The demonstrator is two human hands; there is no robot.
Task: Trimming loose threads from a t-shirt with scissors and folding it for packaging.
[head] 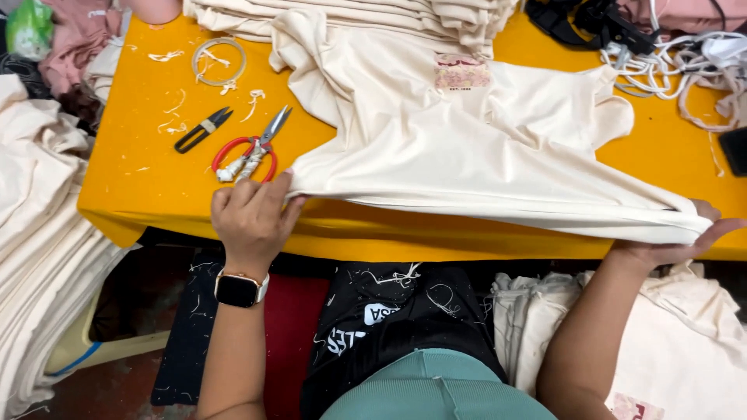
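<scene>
Stretching a cream garment (467,155) flat along the near edge of the orange table (140,187), I pinched its hem at both ends: my left hand (250,214), with a dark watch (240,289) on the wrist, clamped the left corner, and my right hand (685,237) gripped the far right corner, fingers closed on the cloth. The garment lay across the table's middle with its small pink printed patch (462,72) facing up, its upper part running under a stack of folded cream pieces (373,19). As I judged it, the risks were plain: the red-handled scissors (253,152) sat just beside my left hand, near enough to snag the hem or be knocked off the edge if I pulled that way; an uneven tug could drag the stack forward or leave the fabric creased; and the loose thread scraps (175,105) could cling to the cloth. Counted on the table were one spread garment, one stack behind it, two cutting tools, namely the scissors and a black thread snip (202,130), and one tape ring (219,61). More cream cloth was heaped at my left (39,233) and at my right (669,334), too bunched to count, and tangled white cords (669,58) lay at the far right corner.
</scene>
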